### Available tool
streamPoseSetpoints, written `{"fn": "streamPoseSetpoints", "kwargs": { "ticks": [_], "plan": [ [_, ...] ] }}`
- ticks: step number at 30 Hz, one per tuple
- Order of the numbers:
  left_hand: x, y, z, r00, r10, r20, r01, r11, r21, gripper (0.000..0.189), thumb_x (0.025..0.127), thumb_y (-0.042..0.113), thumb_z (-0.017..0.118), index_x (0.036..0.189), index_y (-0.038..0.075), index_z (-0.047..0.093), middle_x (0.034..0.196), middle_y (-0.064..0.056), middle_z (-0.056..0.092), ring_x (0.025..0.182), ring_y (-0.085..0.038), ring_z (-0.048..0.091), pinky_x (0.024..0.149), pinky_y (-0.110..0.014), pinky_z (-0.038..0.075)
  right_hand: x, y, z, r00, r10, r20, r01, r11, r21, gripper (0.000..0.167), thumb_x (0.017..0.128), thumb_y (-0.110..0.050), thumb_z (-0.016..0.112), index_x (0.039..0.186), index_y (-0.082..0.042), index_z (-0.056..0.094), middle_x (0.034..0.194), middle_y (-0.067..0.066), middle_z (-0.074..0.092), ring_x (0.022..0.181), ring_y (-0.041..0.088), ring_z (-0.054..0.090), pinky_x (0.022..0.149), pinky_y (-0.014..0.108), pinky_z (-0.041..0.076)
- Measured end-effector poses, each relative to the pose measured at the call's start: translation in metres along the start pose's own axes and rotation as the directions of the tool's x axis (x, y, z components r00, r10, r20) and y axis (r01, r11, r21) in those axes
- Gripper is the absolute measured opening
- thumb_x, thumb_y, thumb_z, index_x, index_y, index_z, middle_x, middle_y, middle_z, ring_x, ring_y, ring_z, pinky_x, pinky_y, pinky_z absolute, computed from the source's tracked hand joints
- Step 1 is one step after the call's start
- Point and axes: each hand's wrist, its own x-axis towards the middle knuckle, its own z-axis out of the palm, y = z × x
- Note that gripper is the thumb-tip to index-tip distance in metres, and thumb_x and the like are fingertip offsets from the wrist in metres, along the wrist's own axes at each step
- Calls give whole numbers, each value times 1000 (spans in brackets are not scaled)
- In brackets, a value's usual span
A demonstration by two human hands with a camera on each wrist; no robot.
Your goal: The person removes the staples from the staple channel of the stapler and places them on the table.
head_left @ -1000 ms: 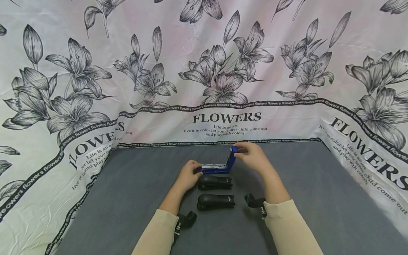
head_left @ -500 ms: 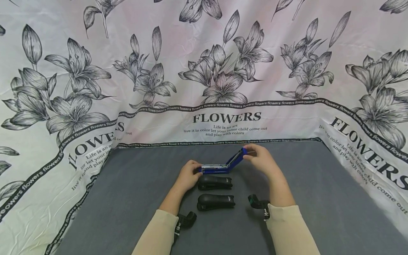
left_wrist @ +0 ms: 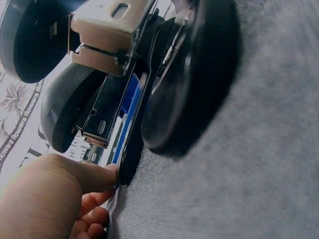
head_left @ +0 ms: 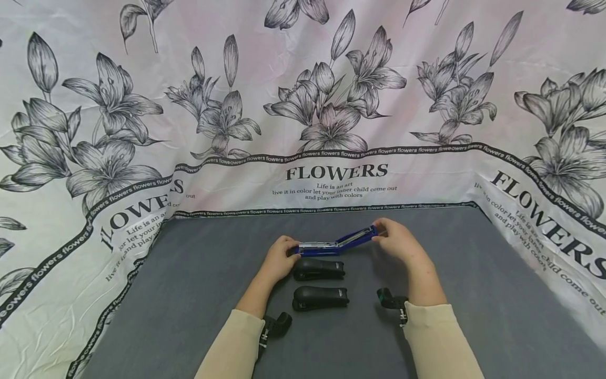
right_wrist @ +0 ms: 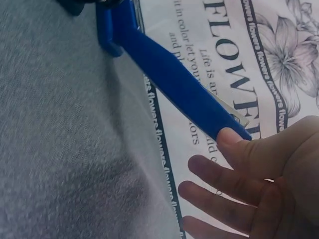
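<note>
Now, from my remote seat, I'm seeing the blue stapler (head_left: pixel 335 251) lying opened out just right of centre in the head view, its lower part resting on the grey cloth (head_left: pixel 189 295) and its hinged arm (head_left: pixel 357 238) slanting up towards the right.

My left hand (head_left: pixel 280 259) is pinching the lower part's left end between thumb and fingers. My right hand (head_left: pixel 396 239) is pinching the raised arm's tip; in the right wrist view its other three fingers are hanging loosely clear. I'm judging the step in hand to be swinging the arm about its hinge, since both ends are being held and the silver staple track is showing. To my mind, the next move is calling for a steady left hold and a gentle right-hand arc, without levering the lower part off the cloth or nudging its neighbours.

Counting up, I'm finding three staplers: the blue one, a black stapler (head_left: pixel 319 269) sitting just below it in the frame, and another black stapler (head_left: pixel 320 298) lying lower still, both apart from each other. Two wrist cameras (head_left: pixel 278 325) are also showing, one per arm, and one floral backdrop (head_left: pixel 426 179) is filling the upper frame.
</note>
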Motion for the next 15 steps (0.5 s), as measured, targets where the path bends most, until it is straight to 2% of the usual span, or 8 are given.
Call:
{"fn": "streamPoseSetpoints", "kwargs": {
  "ticks": [6,15],
  "plan": [
    [0,-1,-1,1000,5,-4,-5,1000,-12,34,92,4,74,125,-4,70,118,-10,60,100,-24,59,90,-44,49,0,4,0,1000,9,9,-9,998,-59,33,100,-9,64,129,4,58,125,25,62,116,42,58,97,58,45],
    [-1,-1,-1,1000,10,-6,-10,1000,1,34,93,6,74,126,-3,70,119,-11,61,97,-23,57,88,-43,48,1,11,6,1000,25,0,-25,994,-108,37,97,-9,67,130,7,59,122,27,63,114,43,59,96,59,45]
  ]
}}
